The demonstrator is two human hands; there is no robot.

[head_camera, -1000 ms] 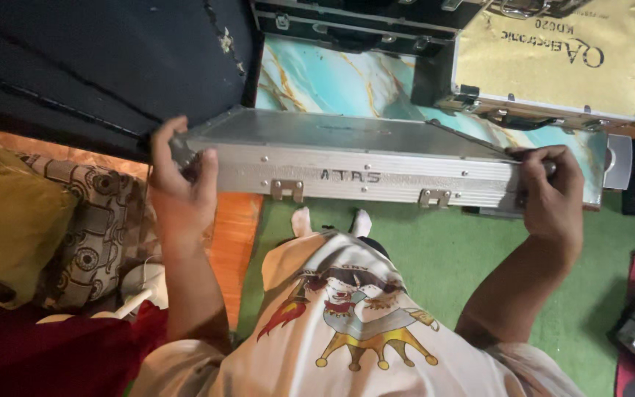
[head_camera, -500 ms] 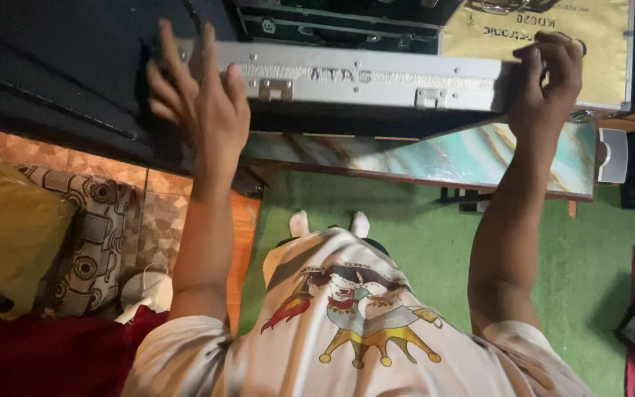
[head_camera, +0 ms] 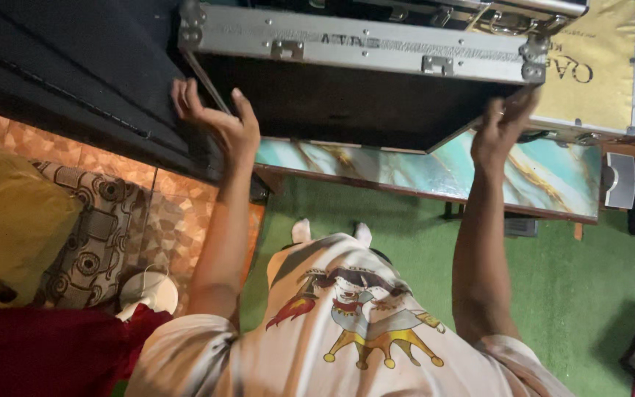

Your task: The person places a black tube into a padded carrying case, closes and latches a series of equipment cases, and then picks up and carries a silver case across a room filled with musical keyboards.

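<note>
A silver metal case lid [head_camera: 354, 40] with latches is swung up, and its dark inside [head_camera: 347, 103] faces me. My left hand [head_camera: 214, 121] is raised at the lid's lower left edge, fingers spread, palm toward the dark inside. My right hand [head_camera: 505, 125] is blurred and reaches up to the lid's lower right corner, fingertips against its edge. Neither hand is wrapped around anything. The case stands on a table with a teal marbled top [head_camera: 420, 173]. My printed white shirt [head_camera: 347, 323] fills the bottom of the view.
A gold-coloured panel in a metal frame [head_camera: 597, 81] stands at the back right. A grey speaker [head_camera: 619, 180] sits by the table's right end. Green carpet [head_camera: 567, 294] lies below. A yellow cushion [head_camera: 9, 213] and a patterned one [head_camera: 90, 242] lie at the left on orange tiles.
The lid has swung up from shut to wide open. Both hands, which gripped its ends, have loosened and now rest at its lower edges.
</note>
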